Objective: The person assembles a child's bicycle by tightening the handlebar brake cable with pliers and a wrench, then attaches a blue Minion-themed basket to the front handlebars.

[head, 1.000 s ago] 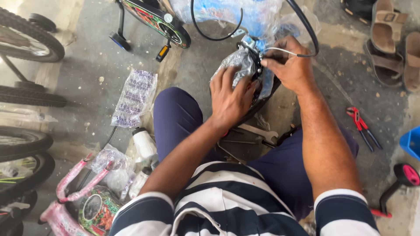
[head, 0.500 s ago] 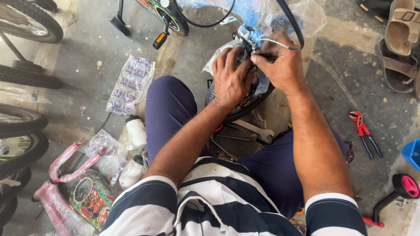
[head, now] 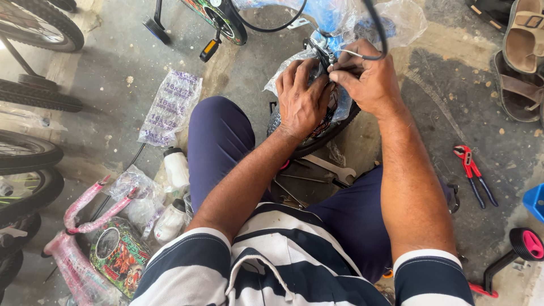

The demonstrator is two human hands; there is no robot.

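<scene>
Both hands meet over a small bicycle wheel that stands between the person's knees, its black tyre showing under the palms. The left hand lies flat-curled over the top of the wheel, fingers bent around a bunch of clear plastic wrap and the metal brake part just above its knuckles. The right hand is closed tight, thumb and forefinger pinching a thin cable right beside the brake part; the fingertips of the two hands nearly touch. A black cable loops up and away from the right hand's knuckles, and more blue-tinted plastic wrap covers the frame beyond the fingers.

Below the wrists, on the concrete floor, a silver spanner lies near the wheel's lower edge. To the right of the right forearm, well apart, lie red-handled pliers. Further right stand brown sandals and a small wheel with a pink hub. To the left of the left forearm, beyond the knee, lies a printed plastic bag, with two white bottles near it and a pink wrapped bicycle frame lower down. Bicycle tyres line the far left edge.
</scene>
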